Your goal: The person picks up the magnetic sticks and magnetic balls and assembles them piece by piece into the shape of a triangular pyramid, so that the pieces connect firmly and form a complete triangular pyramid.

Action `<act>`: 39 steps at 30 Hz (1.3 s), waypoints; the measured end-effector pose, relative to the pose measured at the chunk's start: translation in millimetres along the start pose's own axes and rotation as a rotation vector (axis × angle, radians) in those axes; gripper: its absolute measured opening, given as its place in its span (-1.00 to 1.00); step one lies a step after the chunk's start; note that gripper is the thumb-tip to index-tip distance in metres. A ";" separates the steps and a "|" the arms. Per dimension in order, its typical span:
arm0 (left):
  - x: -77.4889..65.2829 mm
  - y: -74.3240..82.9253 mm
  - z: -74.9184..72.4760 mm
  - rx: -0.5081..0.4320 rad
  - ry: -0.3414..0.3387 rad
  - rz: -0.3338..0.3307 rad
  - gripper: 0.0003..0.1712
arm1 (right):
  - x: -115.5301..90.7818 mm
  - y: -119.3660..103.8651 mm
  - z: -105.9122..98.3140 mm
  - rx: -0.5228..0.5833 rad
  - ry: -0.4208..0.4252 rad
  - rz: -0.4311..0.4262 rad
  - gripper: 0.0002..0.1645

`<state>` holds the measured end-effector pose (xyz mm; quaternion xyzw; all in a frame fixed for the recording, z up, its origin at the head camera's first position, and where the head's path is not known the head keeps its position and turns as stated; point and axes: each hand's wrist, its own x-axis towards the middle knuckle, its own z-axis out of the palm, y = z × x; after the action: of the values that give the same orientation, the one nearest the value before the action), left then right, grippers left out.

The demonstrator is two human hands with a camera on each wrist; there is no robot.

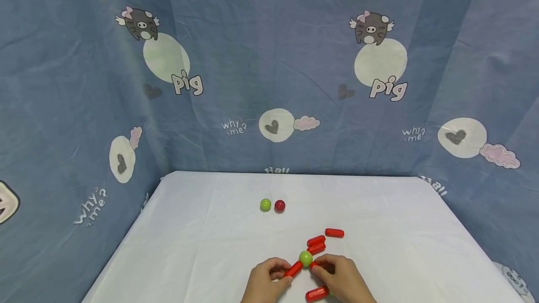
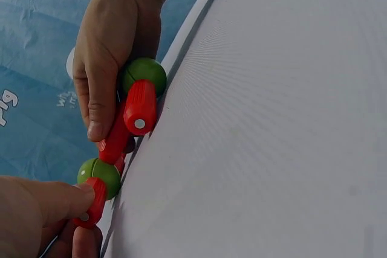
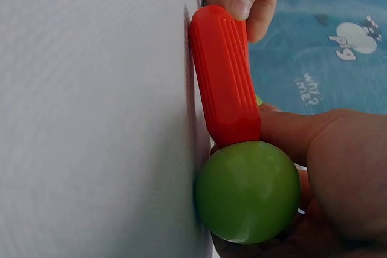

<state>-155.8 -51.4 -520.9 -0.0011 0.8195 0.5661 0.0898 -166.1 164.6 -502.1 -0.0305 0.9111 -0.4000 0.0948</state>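
Between thumb and fingers my left hand [image 1: 266, 280] pinches a red magnetic rod [image 1: 294, 269], ribbed, with a silver disc on its end in the left wrist view. Its other end meets a green ball [image 1: 305, 258]. My right hand [image 1: 343, 276] holds a second red rod [image 1: 313, 264] against the same ball, mostly covered by the fingers in the head view. Under the right palm sits another green ball [image 3: 248, 191], joined to a third red rod [image 3: 225, 74] that lies along the white tabletop. The left hand's fingertips [image 3: 242, 5] appear beyond that rod.
Just past the hands lie several loose red rods [image 1: 334, 233]. A loose green ball [image 1: 265, 205] and a dark red ball [image 1: 280, 206] rest farther back. The white-covered table [image 1: 202, 247] ends at a blue curtain [image 1: 269, 69] printed with pigs.
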 end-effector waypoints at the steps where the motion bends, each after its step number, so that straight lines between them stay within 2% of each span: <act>1: -0.2 0.1 0.0 0.002 0.002 0.001 -0.77 | -0.3 -0.6 0.2 -0.001 -0.002 0.003 -0.68; 6: -0.5 0.0 -0.4 0.012 0.011 0.009 -0.77 | -2.0 -2.2 -0.2 -0.017 -0.026 -0.017 -0.66; 10: -0.1 -0.8 -1.0 0.030 0.028 0.031 -0.77 | -3.1 -1.8 -4.7 0.004 -0.109 -0.032 -0.42; 14: 0.0 -1.4 -1.5 0.035 0.029 0.019 -0.77 | -3.5 2.6 -12.7 0.030 -0.231 -0.037 -0.14; 18: 0.0 -1.7 -1.6 0.034 0.021 -0.003 -0.78 | -3.8 8.4 -16.9 0.002 -0.298 -0.073 -0.07; 21: 0.2 -2.5 -1.5 0.035 0.018 -0.004 -0.78 | -3.4 8.9 -16.4 -0.023 -0.305 -0.088 -0.07; 28: 1.0 -3.5 -3.0 0.033 0.021 0.003 -0.76 | -3.3 1.9 -11.5 -0.015 -0.283 -0.023 -0.03; 39: 0.2 -1.1 -2.9 0.022 0.026 -0.001 -0.75 | -1.5 -3.3 -6.6 -0.026 -0.260 -0.031 -0.02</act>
<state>-156.4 -54.5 -521.0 -0.0081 0.8269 0.5567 0.0795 -165.9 167.3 -495.1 -0.0974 0.8956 -0.3822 0.2056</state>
